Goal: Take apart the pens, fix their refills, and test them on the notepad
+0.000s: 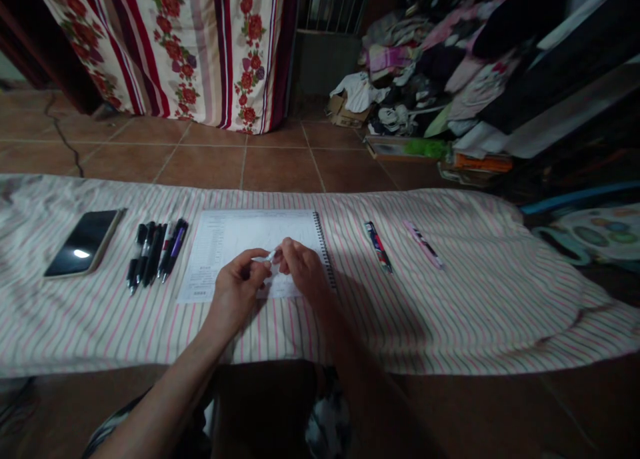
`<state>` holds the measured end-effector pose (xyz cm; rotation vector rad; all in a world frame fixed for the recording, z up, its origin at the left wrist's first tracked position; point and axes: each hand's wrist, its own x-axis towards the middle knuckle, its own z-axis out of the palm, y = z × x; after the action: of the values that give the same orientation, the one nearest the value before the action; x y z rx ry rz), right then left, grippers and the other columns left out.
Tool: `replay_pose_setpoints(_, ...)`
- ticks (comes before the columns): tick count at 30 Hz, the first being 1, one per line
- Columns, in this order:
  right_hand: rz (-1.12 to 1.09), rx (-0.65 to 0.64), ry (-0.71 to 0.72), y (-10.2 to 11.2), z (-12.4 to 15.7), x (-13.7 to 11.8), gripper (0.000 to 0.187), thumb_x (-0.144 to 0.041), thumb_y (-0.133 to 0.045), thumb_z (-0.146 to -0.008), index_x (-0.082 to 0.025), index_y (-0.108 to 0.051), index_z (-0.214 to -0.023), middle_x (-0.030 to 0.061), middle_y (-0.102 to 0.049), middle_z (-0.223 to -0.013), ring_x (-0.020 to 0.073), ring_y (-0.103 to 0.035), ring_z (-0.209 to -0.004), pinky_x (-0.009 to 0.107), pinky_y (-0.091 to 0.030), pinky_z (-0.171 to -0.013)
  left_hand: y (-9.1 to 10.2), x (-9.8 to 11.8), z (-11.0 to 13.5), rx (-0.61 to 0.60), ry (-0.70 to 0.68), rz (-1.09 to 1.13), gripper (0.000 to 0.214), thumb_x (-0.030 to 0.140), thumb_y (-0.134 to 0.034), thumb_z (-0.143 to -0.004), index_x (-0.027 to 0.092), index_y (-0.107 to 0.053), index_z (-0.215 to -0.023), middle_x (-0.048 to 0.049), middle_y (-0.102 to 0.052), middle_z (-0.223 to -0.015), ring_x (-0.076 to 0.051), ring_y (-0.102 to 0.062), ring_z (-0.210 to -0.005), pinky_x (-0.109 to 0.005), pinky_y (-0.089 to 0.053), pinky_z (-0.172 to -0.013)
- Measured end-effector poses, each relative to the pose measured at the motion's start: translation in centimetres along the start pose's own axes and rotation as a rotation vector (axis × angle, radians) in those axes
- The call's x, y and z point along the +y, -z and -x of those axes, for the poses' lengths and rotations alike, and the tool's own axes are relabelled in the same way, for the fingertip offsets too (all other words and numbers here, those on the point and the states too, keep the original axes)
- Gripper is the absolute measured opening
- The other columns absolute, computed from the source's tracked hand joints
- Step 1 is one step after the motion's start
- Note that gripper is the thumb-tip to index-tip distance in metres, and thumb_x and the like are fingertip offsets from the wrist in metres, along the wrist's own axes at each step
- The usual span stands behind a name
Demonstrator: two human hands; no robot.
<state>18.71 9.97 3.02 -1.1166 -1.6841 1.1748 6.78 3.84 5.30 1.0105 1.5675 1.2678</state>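
Over a spiral notebook [250,232], my left hand [240,275] pinches a slim whitish pen [263,259] between thumb and fingers. My right hand [301,265] is closed on the pen's other end, its fingertips touching close to those of the left. Part of the pen is hidden by the fingers, and its tip is too small to make out. Printed text runs down the notebook page's left side, and its wire binding is at the right, partly behind my right forearm.
A phone [85,242] and a row of several pens [156,252] lie left of the notebook. To its right are a dark patterned pen [379,247] and a pink pen [424,244]. A striped cloth [475,299] covers the surface. Beyond, a flowered curtain [200,52] hangs near piled clothes [425,65].
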Motion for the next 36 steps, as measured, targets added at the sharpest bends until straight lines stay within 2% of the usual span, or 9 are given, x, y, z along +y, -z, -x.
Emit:
replay_pose_setpoints(2,-0.085,-0.006,0.035,0.1,-0.2,0.1,0.03,-0.041,-0.046,-0.084,-0.017,-0.062,-0.091,0.0015,-0.062,-0.071,0.0093,-0.053,-0.055,0.022,-0.042,-0.055,0.1,0.4,-0.1,-0.004,0.064,0.092,0.026,0.032,-0.063,-0.067,0.016,-0.062,-0.087,0.0032,-0.06,-0.057,-0.007,-0.047,-0.045,-0.019,-0.035,-0.045)
replay_pose_setpoints(4,-0.17,-0.066,0.052,0.1,-0.4,0.3,0.03,-0.035,-0.051,-0.081,-0.017,-0.061,-0.102,0.0007,-0.062,-0.074,0.0091,-0.053,-0.057,0.021,-0.042,-0.055,0.2,0.7,-0.2,-0.012,0.1,0.141,0.027,0.033,-0.065,-0.065,0.016,-0.062,-0.086,0.0028,-0.06,-0.056,-0.007,-0.047,-0.044,-0.019,-0.033,-0.044)
replay_pose_setpoints(7,-0.198,-0.129,0.042,0.1,-0.4,0.4,0.024,-0.031,-0.053,-0.078,-0.017,-0.066,-0.093,0.0005,-0.063,-0.072,0.009,-0.053,-0.058,0.022,-0.042,-0.055,0.4,0.9,-0.1,-0.023,0.113,0.165,0.028,0.032,-0.065,-0.064,0.015,-0.061,-0.085,0.0026,-0.061,-0.056,-0.007,-0.047,-0.044,-0.018,-0.033,-0.044)
replay_pose_setpoints(12,-0.209,-0.104,0.004,-0.1,-0.5,0.4,0.018,-0.029,-0.057,-0.074,-0.018,-0.069,-0.081,0.0002,-0.065,-0.071,0.0097,-0.055,-0.062,0.022,-0.042,-0.058,0.6,0.5,-0.2,-0.029,0.113,0.131,0.027,0.033,-0.064,-0.065,0.015,-0.058,-0.085,0.0029,-0.061,-0.057,-0.007,-0.047,-0.044,-0.019,-0.034,-0.044)
replay_pose_setpoints(20,-0.164,-0.177,-0.066,0.3,-0.4,0.0,0.016,-0.032,-0.058,-0.072,-0.016,-0.062,-0.072,-0.0027,-0.057,-0.06,0.0083,-0.048,-0.056,0.021,-0.036,-0.053,1.3,-1.3,-0.5,-0.026,-0.034,-0.167,0.019,0.035,-0.059,-0.074,0.019,-0.056,-0.082,0.0047,-0.057,-0.06,-0.01,-0.05,-0.053,-0.022,-0.038,-0.053)
replay_pose_setpoints(26,0.124,-0.085,0.046,-0.1,-0.1,0.1,0.028,-0.037,-0.05,-0.078,-0.019,-0.044,-0.057,-0.0058,-0.038,-0.052,0.0075,-0.036,-0.051,0.022,-0.029,-0.051,1.2,-1.2,-0.1,0.006,-0.142,-0.424,0.016,0.036,-0.056,-0.078,0.021,-0.057,-0.084,0.0017,-0.062,-0.072,-0.013,-0.055,-0.062,-0.025,-0.04,-0.06)
replay_pose_setpoints(30,0.285,-0.005,0.162,-0.5,0.0,0.0,0.034,-0.034,-0.041,-0.082,-0.02,-0.033,-0.052,-0.0053,-0.031,-0.05,0.0081,-0.033,-0.05,0.024,-0.027,-0.052,0.8,-1.1,-0.2,0.009,-0.181,-0.458,0.018,0.035,-0.054,-0.079,0.023,-0.059,-0.091,0.0014,-0.064,-0.073,-0.014,-0.056,-0.063,-0.026,-0.04,-0.062)
replay_pose_setpoints(33,0.284,0.039,0.18,-0.5,0.0,0.0,0.036,-0.038,-0.042,-0.082,-0.02,-0.037,-0.051,-0.0041,-0.036,-0.05,0.0088,-0.037,-0.05,0.024,-0.03,-0.054,0.6,-1.2,-0.4,-0.004,-0.154,-0.374,0.02,0.033,-0.055,-0.078,0.023,-0.062,-0.094,0.0019,-0.063,-0.069,-0.013,-0.054,-0.061,-0.025,-0.041,-0.062)
replay_pose_setpoints(36,0.128,0.046,0.123,-0.2,-0.1,0.1,0.033,-0.041,-0.042,-0.084,-0.018,-0.057,-0.066,-0.0008,-0.051,-0.058,0.0103,-0.047,-0.056,0.023,-0.037,-0.057,0.3,-1.1,-0.6,0.001,-0.087,-0.213,0.021,0.033,-0.057,-0.075,0.021,-0.063,-0.092,0.0021,-0.062,-0.065,-0.011,-0.051,-0.056,-0.024,-0.041,-0.058)
